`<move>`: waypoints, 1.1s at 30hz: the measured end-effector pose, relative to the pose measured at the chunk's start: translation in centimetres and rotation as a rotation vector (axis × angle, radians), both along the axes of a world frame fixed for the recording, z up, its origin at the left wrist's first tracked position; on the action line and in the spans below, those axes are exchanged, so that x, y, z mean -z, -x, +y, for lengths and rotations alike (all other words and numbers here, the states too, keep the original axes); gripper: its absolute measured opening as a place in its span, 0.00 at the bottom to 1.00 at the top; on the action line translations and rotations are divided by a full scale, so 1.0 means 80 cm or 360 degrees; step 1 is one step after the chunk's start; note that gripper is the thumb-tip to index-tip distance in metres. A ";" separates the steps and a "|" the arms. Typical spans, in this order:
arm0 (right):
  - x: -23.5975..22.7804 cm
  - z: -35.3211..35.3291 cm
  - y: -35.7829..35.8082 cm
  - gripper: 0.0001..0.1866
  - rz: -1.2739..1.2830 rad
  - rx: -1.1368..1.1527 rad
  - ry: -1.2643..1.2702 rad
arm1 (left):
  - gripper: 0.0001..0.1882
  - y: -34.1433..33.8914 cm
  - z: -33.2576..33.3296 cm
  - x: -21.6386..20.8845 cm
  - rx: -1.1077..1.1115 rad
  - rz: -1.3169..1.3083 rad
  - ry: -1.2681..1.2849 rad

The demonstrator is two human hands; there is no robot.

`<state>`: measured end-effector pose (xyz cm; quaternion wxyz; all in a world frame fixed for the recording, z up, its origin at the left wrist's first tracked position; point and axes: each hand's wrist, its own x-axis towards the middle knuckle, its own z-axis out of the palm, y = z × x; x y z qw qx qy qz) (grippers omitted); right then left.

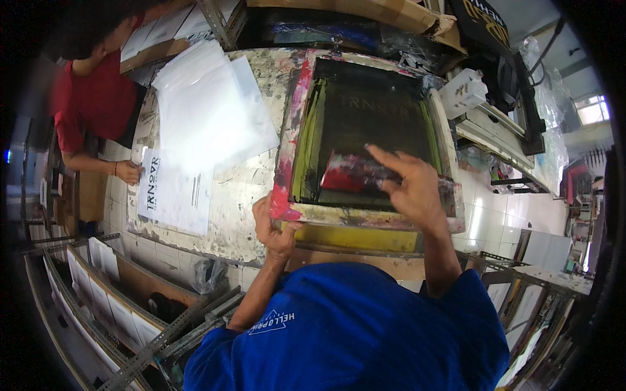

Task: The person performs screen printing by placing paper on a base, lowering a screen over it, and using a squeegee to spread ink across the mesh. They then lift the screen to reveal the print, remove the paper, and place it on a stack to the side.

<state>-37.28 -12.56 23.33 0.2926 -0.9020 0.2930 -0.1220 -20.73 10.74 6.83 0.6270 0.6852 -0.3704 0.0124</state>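
A screen-printing frame (304, 111), its wooden rim stained with pink and red ink, lies on the worktable in front of me. My left hand (272, 229) is closed on its near left corner. Inside the frame, dark mesh (372, 133) carries faint lettering at its far end. Over the near part of the mesh, my right hand (414, 189) grips an ink-smeared squeegee (349, 173), with the index finger stretched out along it. Motion slightly blurs the squeegee and the fingertips. The hand covers part of the squeegee.
On the left, a co-worker's hand (128, 171) touches a white printed sheet (176, 195). Beyond it lies a pile of translucent white sheets (205, 107). A white container (463, 93) stands right of the frame. Metal racks (124, 313) are at lower left.
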 end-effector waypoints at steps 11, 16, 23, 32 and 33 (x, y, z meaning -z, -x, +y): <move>-0.149 -0.059 -0.036 0.32 -0.0283 -0.0015 0.0927 | 0.24 -0.051 -0.192 -0.098 0.0005 0.0393 0.1132; -0.206 -0.107 -0.071 0.26 -0.0645 -0.0127 0.0994 | 0.20 -0.131 -0.325 -0.002 0.0160 -0.0010 -0.0225; -0.209 -0.160 -0.091 0.25 -0.0649 -0.0097 0.0851 | 0.13 -0.148 -0.395 0.112 -0.0028 -0.0558 -0.0995; -0.219 -0.157 -0.092 0.25 -0.0509 -0.0072 0.0940 | 0.07 -0.151 -0.367 0.076 0.0103 0.0032 -0.0544; -0.219 -0.158 -0.094 0.25 -0.0507 -0.0071 0.0925 | 0.07 -0.151 -0.352 0.063 0.0070 0.0063 -0.0526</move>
